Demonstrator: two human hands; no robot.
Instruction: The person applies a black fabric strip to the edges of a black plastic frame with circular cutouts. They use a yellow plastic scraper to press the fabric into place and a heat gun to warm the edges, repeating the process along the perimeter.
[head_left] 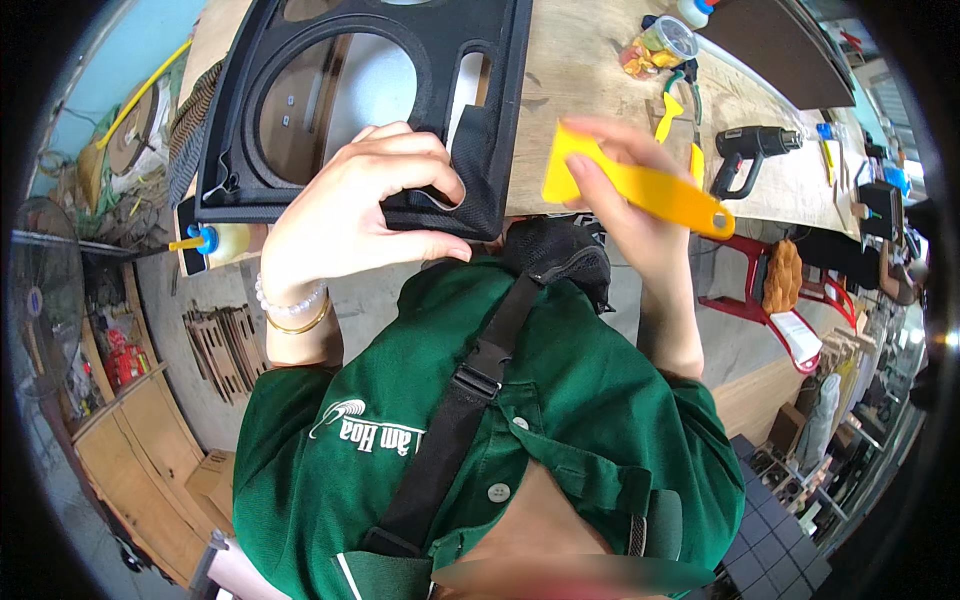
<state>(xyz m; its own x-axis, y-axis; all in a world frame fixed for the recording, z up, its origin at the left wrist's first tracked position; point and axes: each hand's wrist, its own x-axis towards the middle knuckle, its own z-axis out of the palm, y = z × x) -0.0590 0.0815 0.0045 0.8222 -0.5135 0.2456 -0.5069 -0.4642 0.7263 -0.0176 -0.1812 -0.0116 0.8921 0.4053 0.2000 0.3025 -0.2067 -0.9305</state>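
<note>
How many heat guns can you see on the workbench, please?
1: a black heat gun on the right side of the workbench, to the right of the right hand and its yellow scraper. Parts of the workbench are covered, so others may be hidden.

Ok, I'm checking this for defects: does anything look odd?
Yes: a dark textured flap of covering juts across the long rounded slot in the black frame-shaped panel, by the left hand. It looks odd because it appears loose, partly blocking the opening.
</note>
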